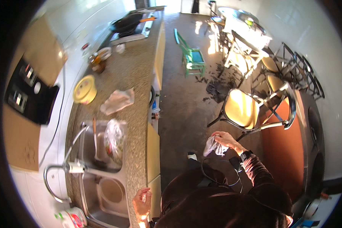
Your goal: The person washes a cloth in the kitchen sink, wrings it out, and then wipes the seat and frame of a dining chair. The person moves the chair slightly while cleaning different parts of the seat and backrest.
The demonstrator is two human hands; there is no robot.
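Observation:
My right hand point(227, 139) grips a crumpled pale cloth point(213, 146), held above the floor to the right of the counter. My left hand point(142, 203) is at the counter's front edge beside the sink, fingers loosely curled and nothing visible in it. A double steel sink point(102, 210) is set into the speckled stone counter point(138, 148). In its far basin lie a clear plastic bag point(114, 139) with contents and a long-handled utensil point(95, 136). A round basin or bowl point(112, 190) sits in the near one. Another pale cloth point(118, 101) lies flat on the counter.
A yellow tub point(85, 89) and jars point(97, 63) stand along the wall; a wok point(128, 23) sits on the stove. A folding chair point(242, 109) stands close ahead of my right hand. Farther off are a green chair point(194, 57) and dark debris point(218, 88) on the floor.

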